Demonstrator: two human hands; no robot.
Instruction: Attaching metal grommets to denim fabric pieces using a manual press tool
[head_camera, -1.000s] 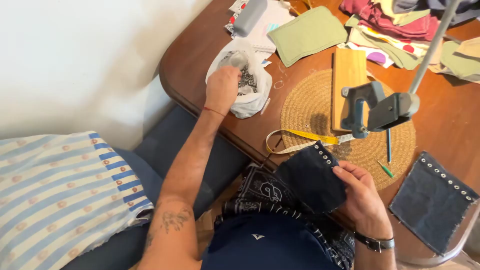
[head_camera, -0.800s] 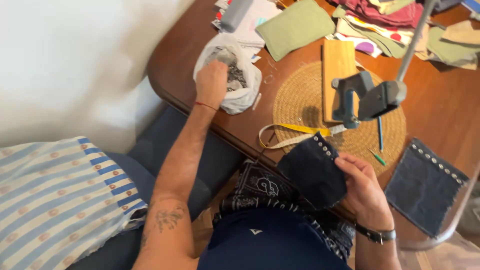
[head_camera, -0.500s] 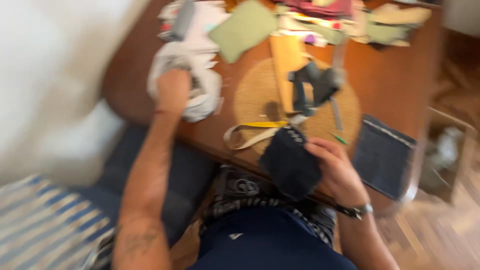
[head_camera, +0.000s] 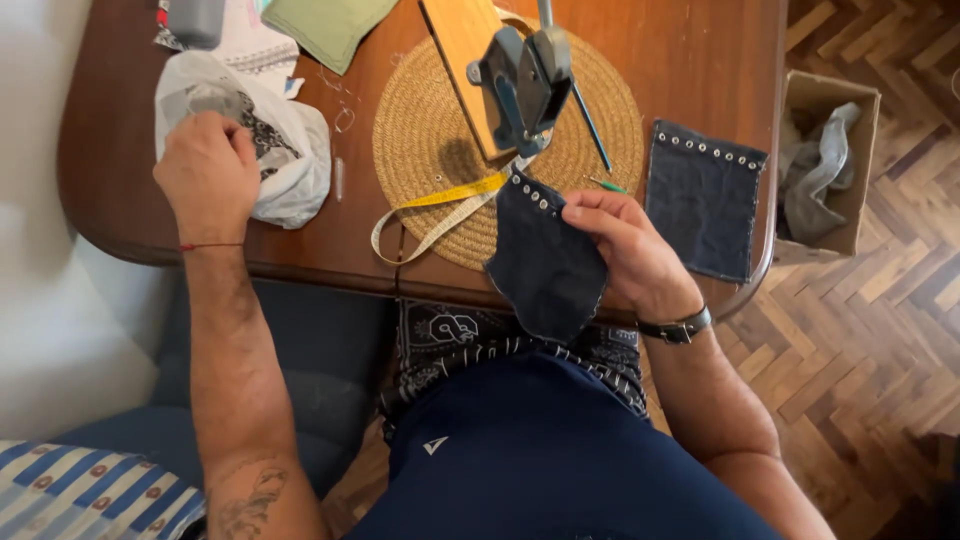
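Head view, one camera only; we take the round woven mat (head_camera: 420, 150) as our landmark.

On the mat stands a blue hand press (head_camera: 522, 80) on a wooden block (head_camera: 462, 50). A yellow tape measure (head_camera: 440, 210) trails off the mat's near edge.

Progress, as we judge it: a dark denim panel (head_camera: 705, 200), just right of the mat, already carries a full row of metal eyelets along its top edge and looks finished. The denim piece (head_camera: 545, 265) in hand, at the mat's near-right edge, shows only a few eyelets along one edge, so more seem left to set.

Grip: our right hand (head_camera: 630, 250) pinches that denim piece, thumb and fingers closed on its right edge. Our left hand (head_camera: 205, 175), well left of the mat, is curled into a white plastic bag (head_camera: 290, 160); we cannot tell whether it holds anything inside.
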